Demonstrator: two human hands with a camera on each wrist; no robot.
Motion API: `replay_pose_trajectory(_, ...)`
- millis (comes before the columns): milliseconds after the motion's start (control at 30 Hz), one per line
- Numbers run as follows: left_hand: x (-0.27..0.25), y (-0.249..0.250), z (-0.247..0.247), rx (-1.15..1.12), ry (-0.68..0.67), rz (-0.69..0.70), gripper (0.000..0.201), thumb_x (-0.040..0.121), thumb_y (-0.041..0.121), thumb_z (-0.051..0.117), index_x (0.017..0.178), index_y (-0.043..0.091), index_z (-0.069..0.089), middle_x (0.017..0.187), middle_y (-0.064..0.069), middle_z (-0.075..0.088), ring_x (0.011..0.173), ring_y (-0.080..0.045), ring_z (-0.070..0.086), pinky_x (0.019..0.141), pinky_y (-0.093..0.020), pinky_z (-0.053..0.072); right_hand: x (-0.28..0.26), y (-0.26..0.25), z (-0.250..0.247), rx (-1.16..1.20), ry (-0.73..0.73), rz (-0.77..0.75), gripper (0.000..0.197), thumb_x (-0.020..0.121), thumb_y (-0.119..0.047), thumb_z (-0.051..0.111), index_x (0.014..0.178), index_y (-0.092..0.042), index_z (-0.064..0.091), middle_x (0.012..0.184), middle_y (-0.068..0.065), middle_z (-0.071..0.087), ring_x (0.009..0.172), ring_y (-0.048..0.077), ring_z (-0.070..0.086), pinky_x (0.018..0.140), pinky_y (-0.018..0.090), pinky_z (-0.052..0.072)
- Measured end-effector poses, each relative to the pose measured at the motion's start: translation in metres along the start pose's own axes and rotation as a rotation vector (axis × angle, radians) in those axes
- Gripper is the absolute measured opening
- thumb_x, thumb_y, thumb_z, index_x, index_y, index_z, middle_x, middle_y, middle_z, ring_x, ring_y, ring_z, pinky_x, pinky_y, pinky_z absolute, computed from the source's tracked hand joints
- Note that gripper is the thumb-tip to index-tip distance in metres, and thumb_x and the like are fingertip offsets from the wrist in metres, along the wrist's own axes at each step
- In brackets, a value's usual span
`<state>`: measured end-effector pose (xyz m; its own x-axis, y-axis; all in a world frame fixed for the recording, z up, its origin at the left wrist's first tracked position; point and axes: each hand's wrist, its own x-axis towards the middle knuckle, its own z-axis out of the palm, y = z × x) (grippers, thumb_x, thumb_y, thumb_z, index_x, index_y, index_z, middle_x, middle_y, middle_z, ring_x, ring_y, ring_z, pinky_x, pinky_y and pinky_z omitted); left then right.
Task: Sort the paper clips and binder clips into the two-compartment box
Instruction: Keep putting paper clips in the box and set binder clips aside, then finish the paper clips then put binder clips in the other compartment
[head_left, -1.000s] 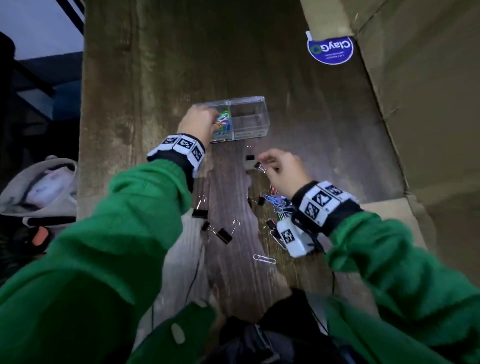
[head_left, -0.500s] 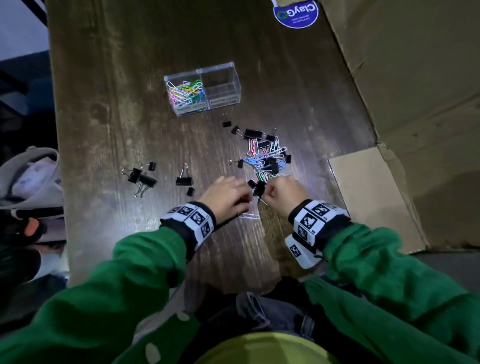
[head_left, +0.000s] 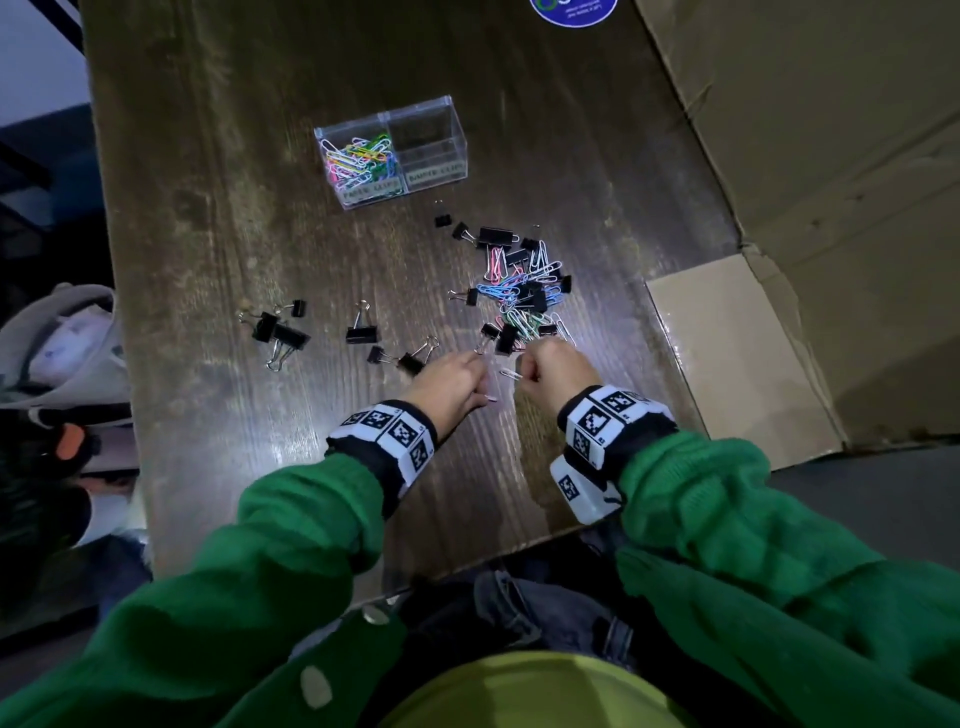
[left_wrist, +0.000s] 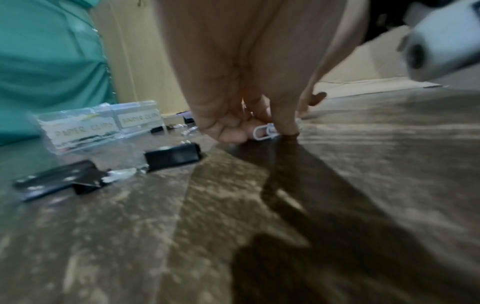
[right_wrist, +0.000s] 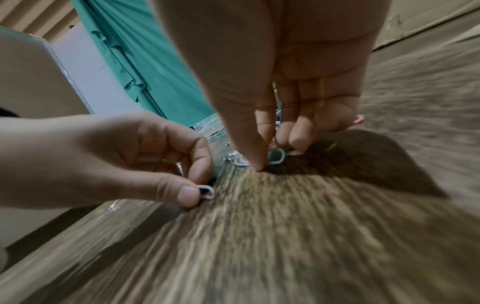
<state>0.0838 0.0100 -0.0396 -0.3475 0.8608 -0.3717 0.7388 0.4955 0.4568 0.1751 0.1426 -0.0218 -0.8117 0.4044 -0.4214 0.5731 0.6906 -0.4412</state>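
Observation:
A clear two-compartment box (head_left: 434, 111) stands at the far middle of the table; its left half holds several coloured paper clips (head_left: 358, 163) and its right half looks bare. A mixed pile of paper clips and black binder clips (head_left: 519, 291) lies in front of it. My left hand (head_left: 485, 387) pinches a white paper clip (left_wrist: 263, 131) against the table at the pile's near edge. Just to its right, my right hand (head_left: 524, 364) pinches a pale paper clip (right_wrist: 276, 159) with thumb and fingers curled down.
Loose black binder clips lie left of the hands (head_left: 275, 330), (head_left: 361, 330), (head_left: 413, 358). A large cardboard sheet (head_left: 805, 208) covers the table's right side. The table's left edge (head_left: 111, 312) drops to bags on the floor.
A second ago my left hand was at the box and the right hand at the pile. Both hands now sit close together at the pile's near edge, each pinching a paper clip.

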Motion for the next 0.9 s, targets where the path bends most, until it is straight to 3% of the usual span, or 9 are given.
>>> replay_pose_trajectory(67, -0.003, 0.0, -0.006, -0.092, 0.07, -0.036, 0.015, 0.092, 0.02, 0.051, 0.097, 0.006, 0.053, 0.091, -0.007, 0.059, 0.083, -0.02, 0.054, 0.079, -0.032, 0.048, -0.008, 0.009, -0.003, 0.047, 0.013, -0.012, 0.009, 0.085, -0.007, 0.062, 0.082, -0.015, 0.059, 0.091, 0.007, 0.064, 0.074, 0.017, 0.053, 0.06, 0.018, 0.035)
replay_pose_trajectory(133, -0.001, 0.005, -0.013, -0.203, 0.155, -0.12, 0.015, 0.095, 0.011, 0.044, 0.107, 0.006, 0.049, 0.095, -0.004, 0.056, 0.08, -0.014, 0.052, 0.071, -0.022, 0.046, -0.012, 0.02, -0.008, 0.131, 0.036, 0.001, 0.015, 0.086, -0.004, 0.059, 0.096, -0.015, 0.057, 0.081, 0.002, 0.061, 0.064, 0.011, 0.05, 0.053, 0.013, 0.031)
replay_pose_trajectory(200, 0.006, 0.01, -0.019, -0.333, 0.252, -0.19, 0.025, 0.094, 0.0, 0.036, 0.115, 0.008, 0.046, 0.111, -0.005, 0.05, 0.091, -0.012, 0.05, 0.084, -0.022, 0.045, -0.011, 0.031, -0.015, 0.23, 0.068, 0.056, 0.025, 0.083, 0.001, 0.058, 0.096, -0.02, 0.052, 0.07, -0.002, 0.053, 0.057, 0.004, 0.044, 0.051, 0.013, 0.029)
replay_pose_trajectory(267, 0.016, 0.014, -0.025, -0.422, 0.3, -0.242, 0.031, 0.09, -0.009, 0.033, 0.113, 0.006, 0.047, 0.114, -0.005, 0.041, 0.099, -0.011, 0.046, 0.096, -0.023, 0.038, -0.005, 0.041, -0.019, 0.317, 0.126, 0.111, 0.02, 0.082, 0.001, 0.057, 0.081, -0.018, 0.052, 0.064, -0.005, 0.049, 0.057, 0.01, 0.046, 0.053, 0.017, 0.032)
replay_pose_trajectory(367, 0.032, 0.019, -0.028, -0.365, 0.324, -0.245, 0.021, 0.09, 0.0, 0.038, 0.105, 0.005, 0.051, 0.105, -0.005, 0.04, 0.098, -0.018, 0.049, 0.1, -0.033, 0.038, 0.002, 0.045, -0.021, 0.364, 0.15, 0.141, 0.019, 0.085, 0.003, 0.047, 0.075, -0.014, 0.049, 0.072, 0.005, 0.054, 0.069, 0.02, 0.053, 0.056, 0.02, 0.037)
replay_pose_trajectory(467, 0.045, 0.023, -0.027, -0.216, 0.266, -0.246, 0.02, 0.091, 0.026, 0.051, 0.105, 0.012, 0.054, 0.109, -0.011, 0.048, 0.1, -0.025, 0.053, 0.097, -0.039, 0.038, 0.006, 0.041, -0.02, 0.314, 0.153, 0.143, 0.013, 0.089, -0.002, 0.046, 0.083, -0.013, 0.051, 0.069, 0.003, 0.053, 0.056, 0.011, 0.046, 0.047, 0.01, 0.03)
replay_pose_trajectory(533, 0.05, 0.024, -0.025, -0.153, 0.214, -0.236, 0.025, 0.087, 0.034, 0.058, 0.104, 0.016, 0.056, 0.112, -0.009, 0.05, 0.104, -0.025, 0.053, 0.099, -0.039, 0.036, 0.008, 0.039, -0.016, 0.302, 0.167, 0.145, 0.01, 0.091, -0.006, 0.048, 0.084, -0.008, 0.056, 0.072, 0.005, 0.055, 0.056, 0.013, 0.047, 0.046, 0.013, 0.028)
replay_pose_trajectory(700, 0.039, 0.015, -0.026, -0.074, 0.208, -0.239, 0.02, 0.083, 0.03, 0.063, 0.099, 0.018, 0.06, 0.114, -0.006, 0.054, 0.109, -0.024, 0.053, 0.099, -0.038, 0.034, 0.01, 0.04, -0.009, 0.233, 0.192, 0.188, 0.014, 0.083, -0.016, 0.066, 0.091, -0.005, 0.062, 0.081, 0.005, 0.057, 0.074, 0.017, 0.051, 0.06, 0.02, 0.034)
replay_pose_trajectory(900, 0.012, 0.004, -0.033, 0.006, 0.222, -0.318, 0.015, 0.086, 0.015, 0.06, 0.101, 0.018, 0.062, 0.112, -0.007, 0.055, 0.11, -0.026, 0.053, 0.101, -0.042, 0.033, 0.012, 0.04, -0.004, 0.171, 0.152, 0.159, 0.007, 0.084, -0.009, 0.065, 0.087, -0.002, 0.065, 0.092, 0.014, 0.069, 0.074, 0.016, 0.052, 0.066, 0.022, 0.037)
